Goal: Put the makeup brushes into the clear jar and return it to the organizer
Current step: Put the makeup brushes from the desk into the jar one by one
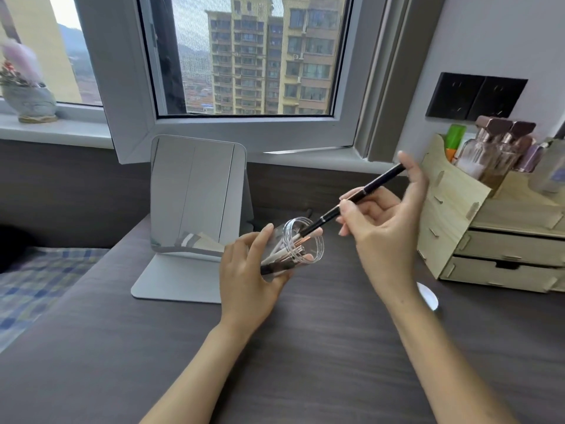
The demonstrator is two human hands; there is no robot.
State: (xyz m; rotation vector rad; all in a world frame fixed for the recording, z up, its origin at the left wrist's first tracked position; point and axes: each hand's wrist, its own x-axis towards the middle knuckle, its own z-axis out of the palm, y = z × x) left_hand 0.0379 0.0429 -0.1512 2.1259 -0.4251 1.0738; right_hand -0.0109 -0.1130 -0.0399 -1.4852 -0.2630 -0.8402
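- The left hand (244,270) grips the jar (293,246), tilted above the surface (305,347).
- The right hand (379,221) pinches a black brush (363,192), its tip entering the mouth.
- Risk: tilting further could spill the brushes inside.

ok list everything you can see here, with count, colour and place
jar: 1, clear, tilted in left hand
black brush: 1, tip entering jar
brushes in jar: several, white and rose gold
mirror: 1, silver, behind jar
organizer: 1, pale wood, desk's right
bottles: several, in organizer
sockets: 2, black, wall
vase: 1, grey, sill
desk: 1, dark wood
left hand: holds jar
right hand: holds black brush
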